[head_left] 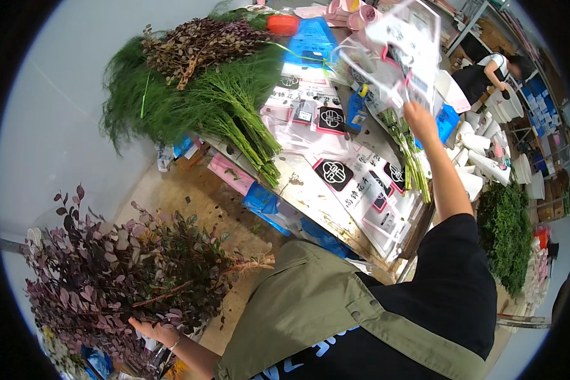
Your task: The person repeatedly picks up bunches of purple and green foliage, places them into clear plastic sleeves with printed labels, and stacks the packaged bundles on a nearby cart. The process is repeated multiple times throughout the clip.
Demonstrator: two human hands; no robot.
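My left hand (164,332) is at the lower left, its fingers partly hidden in the leaves of a large bunch of purple-leaved branches (123,270) that it holds. The bunch lies sideways, its cut, tied stems (254,262) pointing toward my olive apron. Over the table's far right side, my right hand (420,121) grips a clear plastic flower sleeve (408,52), which is raised and blurred. Below that hand, a bundle of cut green stems (411,161) lies on the table, its upper end inside clear wrapping. Printed plastic sleeves (335,173) are spread across the tabletop.
Feathery green foliage (247,109) and a dried-looking brown bunch (194,47) fill the table's left end. A blue tool or bottle with a yellow top (357,107) lies mid-table. White wrapped bundles (484,147) and a green bunch (506,232) stand right. Another person (489,76) bends near shelves.
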